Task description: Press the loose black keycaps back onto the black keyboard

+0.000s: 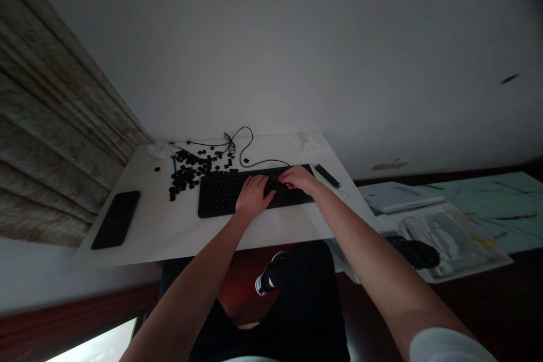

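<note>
A black keyboard [220, 195] lies on the white table [169, 232] before me. My left hand [253, 195] rests on the middle of it, palm down, with fingers stretched out and the thumb apart. At the keyboard's upper right part, my right hand [298, 178] has its fingers pinched together; what they hold, if anything, is too small and dark to make out. Many loose black keycaps [182, 178] are scattered in a heap left of and behind the keyboard. A thin black cable [253, 141] runs from the keyboard's back edge in a loop.
A black phone [116, 219] lies at the table's left. A dark narrow strip [327, 176] lies right of the keyboard. A blue tool [174, 164] pokes out by the keycaps. Crumpled white tissue [160, 150] sits at the back left. Papers [403, 197] and a clear plastic bag [449, 237] are at the right.
</note>
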Demonstrator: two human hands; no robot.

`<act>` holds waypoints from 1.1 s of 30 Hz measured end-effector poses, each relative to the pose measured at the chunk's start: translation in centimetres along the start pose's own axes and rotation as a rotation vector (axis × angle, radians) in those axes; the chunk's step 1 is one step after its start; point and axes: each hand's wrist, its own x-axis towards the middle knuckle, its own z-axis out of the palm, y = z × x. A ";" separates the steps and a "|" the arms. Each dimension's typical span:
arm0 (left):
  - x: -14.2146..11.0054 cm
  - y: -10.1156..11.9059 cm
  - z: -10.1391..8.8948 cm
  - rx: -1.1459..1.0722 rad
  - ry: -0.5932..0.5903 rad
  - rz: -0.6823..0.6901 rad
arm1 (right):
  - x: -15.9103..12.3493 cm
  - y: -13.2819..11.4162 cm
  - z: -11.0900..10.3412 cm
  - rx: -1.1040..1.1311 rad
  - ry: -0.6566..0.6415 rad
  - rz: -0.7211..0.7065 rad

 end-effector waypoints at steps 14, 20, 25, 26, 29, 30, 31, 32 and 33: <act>-0.2 -0.5 -0.6 -0.176 0.259 -0.201 | 0.0 -0.4 0.3 -0.111 0.041 0.003; -0.1 -0.5 -0.5 -0.168 0.215 -0.206 | 0.1 -0.2 0.5 -0.099 0.089 0.017; 0.0 -0.5 -0.7 -0.159 0.181 -0.213 | 0.1 -0.4 0.2 -0.055 0.066 0.048; 0.0 -0.4 -0.7 -0.158 0.175 -0.215 | 0.1 -0.5 0.0 -0.035 0.047 0.054; 0.0 -0.3 -0.9 -0.153 0.149 -0.212 | -0.2 -0.7 -0.4 0.018 0.003 0.073; 0.0 -0.3 -1.0 -0.149 0.139 -0.212 | -0.2 -0.7 -0.5 0.024 -0.003 0.078; 0.2 -0.2 -1.1 -0.145 0.126 -0.215 | -0.3 -0.7 -0.5 0.026 -0.006 0.081; 0.3 -0.1 -1.1 -0.141 0.112 -0.220 | -0.3 -0.7 -0.5 0.024 -0.010 0.079; 0.6 -0.1 -1.2 -0.138 0.096 -0.225 | -0.3 -0.7 -0.5 0.021 -0.015 0.074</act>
